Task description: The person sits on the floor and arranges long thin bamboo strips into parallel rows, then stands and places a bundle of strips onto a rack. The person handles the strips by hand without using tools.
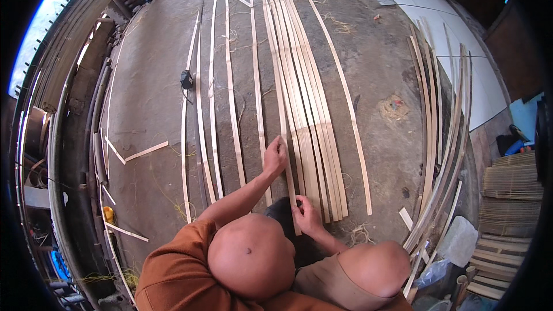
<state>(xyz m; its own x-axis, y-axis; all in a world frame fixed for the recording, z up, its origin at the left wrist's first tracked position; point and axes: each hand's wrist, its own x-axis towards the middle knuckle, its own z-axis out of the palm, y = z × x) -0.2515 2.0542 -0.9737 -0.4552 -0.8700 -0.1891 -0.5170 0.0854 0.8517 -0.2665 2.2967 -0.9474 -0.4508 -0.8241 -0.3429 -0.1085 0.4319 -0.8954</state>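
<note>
My left hand (275, 156) is closed on a long, pale bamboo strip (290, 167), pinching it partway along. Lower down, my right hand (307, 217) has its fingers closed around the same strip near its close end. This strip lies along the left side of a row of bamboo strips (315, 132) set close side by side on the floor. Left of my left hand, a single strip (257, 80) runs lengthwise, apart from the row. Another lone strip (345, 89) lies to the right of the row.
More spaced strips (231, 89) lie at left, near a black tape measure (186, 79). Short offcuts (146, 151) rest farther left. Long bamboo lengths (429, 109) lean along the right, beside stacked slatted bundles (507, 181). Bamboo poles (69, 155) line the left edge.
</note>
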